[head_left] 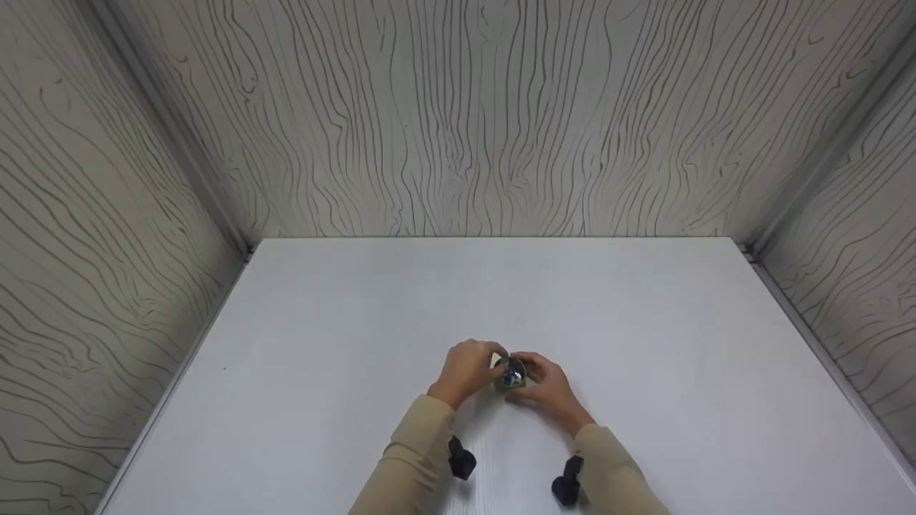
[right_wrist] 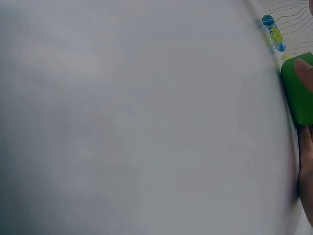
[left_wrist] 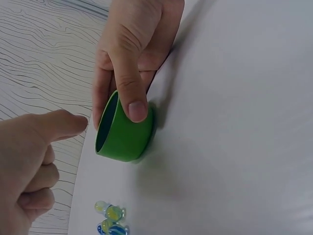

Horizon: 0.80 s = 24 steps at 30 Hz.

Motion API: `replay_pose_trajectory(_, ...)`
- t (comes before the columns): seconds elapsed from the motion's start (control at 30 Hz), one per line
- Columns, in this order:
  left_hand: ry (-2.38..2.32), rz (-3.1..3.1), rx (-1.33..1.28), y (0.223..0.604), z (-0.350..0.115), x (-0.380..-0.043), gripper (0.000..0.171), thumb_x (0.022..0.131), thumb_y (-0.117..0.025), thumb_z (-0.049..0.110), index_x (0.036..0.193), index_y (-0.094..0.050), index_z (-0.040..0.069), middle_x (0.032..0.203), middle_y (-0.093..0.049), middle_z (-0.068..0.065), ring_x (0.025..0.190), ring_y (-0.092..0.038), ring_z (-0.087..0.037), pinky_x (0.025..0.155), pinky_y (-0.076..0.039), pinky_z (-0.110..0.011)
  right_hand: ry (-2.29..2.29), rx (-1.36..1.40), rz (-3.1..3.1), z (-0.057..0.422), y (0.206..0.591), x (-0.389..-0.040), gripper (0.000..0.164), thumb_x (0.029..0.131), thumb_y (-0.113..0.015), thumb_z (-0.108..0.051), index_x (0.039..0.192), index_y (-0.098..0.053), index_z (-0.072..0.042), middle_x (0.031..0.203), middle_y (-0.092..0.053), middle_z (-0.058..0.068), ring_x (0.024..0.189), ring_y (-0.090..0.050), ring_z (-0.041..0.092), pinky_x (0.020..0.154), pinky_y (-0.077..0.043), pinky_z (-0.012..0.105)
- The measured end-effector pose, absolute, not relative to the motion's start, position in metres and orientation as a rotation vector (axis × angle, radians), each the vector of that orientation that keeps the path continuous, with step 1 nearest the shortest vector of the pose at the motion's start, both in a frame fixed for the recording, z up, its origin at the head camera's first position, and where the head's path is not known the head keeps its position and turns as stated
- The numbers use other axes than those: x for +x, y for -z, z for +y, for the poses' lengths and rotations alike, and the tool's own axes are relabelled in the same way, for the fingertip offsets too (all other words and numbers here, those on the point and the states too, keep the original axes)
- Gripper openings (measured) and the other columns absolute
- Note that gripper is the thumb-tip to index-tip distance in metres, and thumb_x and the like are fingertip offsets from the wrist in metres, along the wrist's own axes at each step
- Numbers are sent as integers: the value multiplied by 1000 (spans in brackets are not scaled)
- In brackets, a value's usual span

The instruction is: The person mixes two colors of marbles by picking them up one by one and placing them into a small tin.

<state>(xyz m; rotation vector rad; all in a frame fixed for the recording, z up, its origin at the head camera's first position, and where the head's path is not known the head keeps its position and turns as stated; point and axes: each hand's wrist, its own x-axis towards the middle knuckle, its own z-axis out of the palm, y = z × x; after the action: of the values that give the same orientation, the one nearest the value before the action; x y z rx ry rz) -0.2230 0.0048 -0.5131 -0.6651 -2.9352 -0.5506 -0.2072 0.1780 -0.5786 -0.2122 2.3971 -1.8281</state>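
A small green cup (left_wrist: 128, 134) stands on the white table. My right hand (head_left: 547, 390) grips its side, with the thumb (left_wrist: 132, 98) along the outer wall and the fingers round the back. At the mouth of the cup, my left hand (head_left: 469, 368) has its thumb and index finger a little apart, the other fingers (left_wrist: 41, 181) loosely curled. Nothing shows held in it. Blue glassy glints appear inside the cup in the head view, too small to tell what they are. Several blue and yellow glass marbles (left_wrist: 111, 215) lie on the table near the cup.
The white tabletop (head_left: 322, 307) meets a wood-grain panel (head_left: 458, 121) at the back, with similar panels at both sides. Black wrist-worn devices hang below the sleeves, one at the left (head_left: 462, 461), one at the right (head_left: 567, 486).
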Motion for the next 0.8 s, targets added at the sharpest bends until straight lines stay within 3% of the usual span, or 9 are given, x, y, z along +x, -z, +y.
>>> replay_pose_trajectory(0.23, 490, -2963, -690, 511, 8, -225, 20, 85, -72, 29, 102, -76, 20, 69, -68, 3, 58, -36, -5, 56, -36, -20, 1829, -220, 2409, 178, 578, -207, 63, 71, -81, -5, 128, -55, 1, 135, -57, 23, 133, -49, 39, 109, -41, 42)
replay_pose_trajectory(0.4, 492, -3010, -678, 513, 12, -222, 21, 86, -71, 29, 103, -75, 17, 82, -74, 3, 64, -50, -6, 61, -44, -23, 1814, -222, 2423, 177, 579, -206, 61, 72, -81, -8, 127, -57, -3, 135, -58, 18, 134, -48, 37, 109, -40, 43)
replay_pose_trajectory(0.53, 518, -3015, -686, 514, 14, -221, 20, 86, -71, 27, 102, -75, 16, 89, -76, 3, 76, -66, -10, 76, -53, -32, 1817, -247, 2428, 177, 580, -206, 59, 73, -81, -9, 127, -57, -4, 135, -58, 18, 134, -48, 37, 109, -41, 43)
replay_pose_trajectory(0.67, 530, -2978, -727, 516, 14, -220, 16, 85, -71, 24, 98, -76, 15, 89, -76, 3, 84, -70, -13, 92, -52, -44, 1850, -260, 2389, 178, 580, -207, 59, 74, -80, -7, 127, -56, 0, 135, -57, 20, 133, -48, 38, 110, -41, 40)
replay_pose_trajectory(0.8, 522, -2927, -762, 518, 14, -221, 14, 84, -71, 24, 95, -76, 16, 86, -76, 5, 82, -70, -12, 91, -53, -45, 1869, -253, 2363, 179, 579, -207, 60, 75, -80, -8, 128, -54, 1, 135, -56, 21, 133, -47, 38, 110, -40, 38)
